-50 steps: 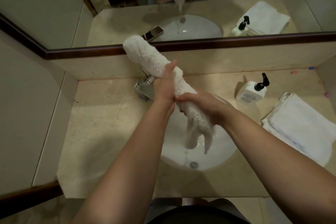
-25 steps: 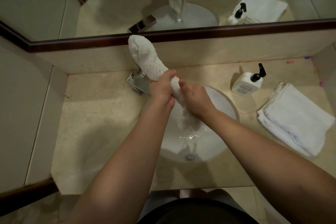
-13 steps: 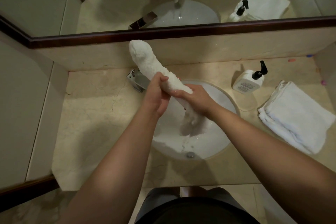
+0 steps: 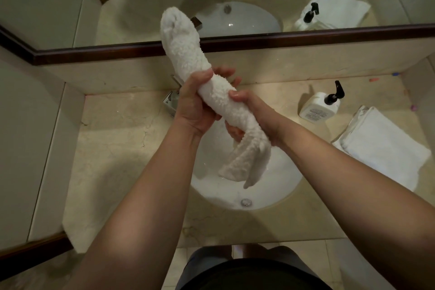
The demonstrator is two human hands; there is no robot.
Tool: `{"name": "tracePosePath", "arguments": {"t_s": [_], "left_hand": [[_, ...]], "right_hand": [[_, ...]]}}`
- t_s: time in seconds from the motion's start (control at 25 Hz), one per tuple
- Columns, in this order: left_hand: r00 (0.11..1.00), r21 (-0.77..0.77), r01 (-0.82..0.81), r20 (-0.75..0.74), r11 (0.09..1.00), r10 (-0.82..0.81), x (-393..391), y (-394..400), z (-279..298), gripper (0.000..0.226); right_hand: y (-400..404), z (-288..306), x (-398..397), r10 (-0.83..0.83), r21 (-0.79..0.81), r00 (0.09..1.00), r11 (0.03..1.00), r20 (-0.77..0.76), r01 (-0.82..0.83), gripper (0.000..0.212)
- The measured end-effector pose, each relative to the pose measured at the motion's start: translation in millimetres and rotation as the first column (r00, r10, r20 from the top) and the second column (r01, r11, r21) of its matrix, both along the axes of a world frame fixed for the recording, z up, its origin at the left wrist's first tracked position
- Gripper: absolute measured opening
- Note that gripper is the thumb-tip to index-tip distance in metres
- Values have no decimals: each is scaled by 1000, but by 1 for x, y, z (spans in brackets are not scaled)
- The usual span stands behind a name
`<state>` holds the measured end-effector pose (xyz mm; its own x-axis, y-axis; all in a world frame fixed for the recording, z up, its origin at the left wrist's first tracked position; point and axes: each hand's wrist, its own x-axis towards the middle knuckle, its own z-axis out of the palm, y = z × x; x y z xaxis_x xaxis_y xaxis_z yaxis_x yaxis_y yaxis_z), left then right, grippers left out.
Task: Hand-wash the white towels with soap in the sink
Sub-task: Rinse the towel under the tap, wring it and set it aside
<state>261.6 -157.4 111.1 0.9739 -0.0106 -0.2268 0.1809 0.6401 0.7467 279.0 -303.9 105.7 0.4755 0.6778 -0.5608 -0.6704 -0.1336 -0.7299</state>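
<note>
While both hands work above the basin, a rolled white towel (image 4: 202, 77) runs diagonally between them — its blunt upper end rises toward the back wall and crosses the dark frame of the mirror (image 4: 306, 37), and its loose lower end hangs splayed over the white sink (image 4: 277, 193). The left hand (image 4: 195, 106) wraps around the roll at its middle, thumb on the near side and fingertips showing past the far side, clamped on the cloth. The right hand (image 4: 256, 115) grips the roll just below the left, thumb pressed on top and fingers curled underneath, so the two hands almost touch along the towel. Whether the towel's tail touches the basin or hangs just clear of it cannot be told.

At the near part of the sink bowl sits a small metal drain (image 4: 245, 202). Behind the left hand, at the back edge of the beige stone countertop (image 4: 113, 148), part of a chrome faucet (image 4: 171, 100) shows, mostly hidden. Toward the back right of the countertop stands a white soap bottle (image 4: 317, 107) with a black pump, well apart from the sink rim. Near the right edge lies a stack of folded white towels (image 4: 386, 146) — just beside the bottle, dry-looking and neatly squared. The mirror repeats the sink, the bottle and the stack.
</note>
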Motion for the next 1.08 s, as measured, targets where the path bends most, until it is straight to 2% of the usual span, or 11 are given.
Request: {"name": "tracePosePath", "arguments": {"t_s": [0.12, 0.24, 0.28, 0.36, 0.4, 0.48, 0.6, 0.72, 0.84, 1.0, 1.08], "left_hand": [[1000, -63, 6, -22, 998, -7, -1, -1, 4, 26], [962, -55, -179, -220, 982, 163, -1, -9, -2, 9], [932, -48, -249, -285, 967, 225, -1, -13, -7, 6], [878, 5, -349, -349, 937, 329, -1, -20, -16, 5], [851, 37, -382, -375, 923, 367, 0, -22, -20, 9], [793, 94, -418, -448, 903, 414, 1, -22, -25, 17], [713, 139, -450, -538, 882, 449, 7, -22, -27, 17], [663, 178, -504, -548, 845, 511, 8, -23, -30, 18], [684, 141, -530, -512, 837, 519, 4, -23, -31, 16], [694, 34, -600, -475, 799, 541, 5, -15, -23, 16], [692, 57, -613, -444, 788, 570, 7, -11, -18, 16]], "right_hand": [[3, 5, -3, -98, -31, 992, 994, 75, 101, 60], [13, -2, -15, -168, -115, 913, 968, 372, 225, 42], [17, -9, -19, -157, -157, 865, 953, 476, 260, 50], [22, -25, -23, -85, -267, 783, 912, 616, 310, 85], [22, -33, -23, -67, -283, 749, 901, 659, 330, 86], [23, -40, -27, -39, -293, 699, 890, 714, 349, 63], [28, -43, -29, -13, -318, 673, 875, 739, 366, 58], [30, -45, -26, 6, -342, 691, 872, 723, 350, 60], [30, -43, -22, 18, -345, 700, 879, 714, 330, 58], [27, -33, -16, -104, -252, 810, 921, 578, 298, 87], [23, -28, -14, -114, -196, 823, 945, 556, 263, 70]]}}
